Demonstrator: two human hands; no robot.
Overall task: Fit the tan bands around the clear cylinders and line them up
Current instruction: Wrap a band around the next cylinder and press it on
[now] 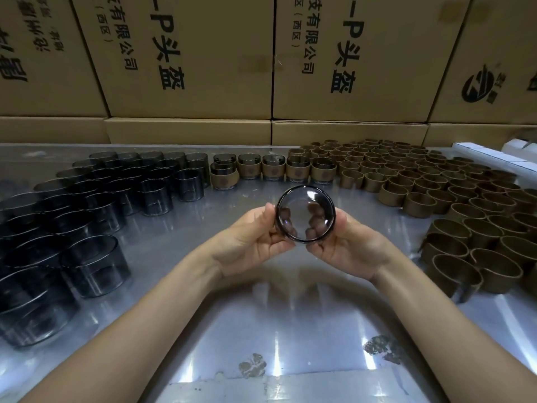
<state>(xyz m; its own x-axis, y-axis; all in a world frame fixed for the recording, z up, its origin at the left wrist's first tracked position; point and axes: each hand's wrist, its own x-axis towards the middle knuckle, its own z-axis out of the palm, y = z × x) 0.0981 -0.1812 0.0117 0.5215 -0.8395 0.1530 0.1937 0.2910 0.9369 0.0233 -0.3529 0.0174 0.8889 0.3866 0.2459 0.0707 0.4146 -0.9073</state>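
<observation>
L hand (pixel 255 237) + R hand (pixel 345 242) both grip smoked glass cylinder (pixel 305 215) mid-air | axis points at cam, round end facing us | loose tan bands (pixel 418 200) at 2 o'clock on surface, R hand nearer | banded row (pixel 296 170) at 12

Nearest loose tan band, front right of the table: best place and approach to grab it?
Take the nearest tan band by its wall, pinching across the rim from above with one finger inside and the thumb outside. It stands upright with its open end up, so the inside is free. Neighbouring bands crowd its far side, so come from the near side, probably with the right hand.
</observation>
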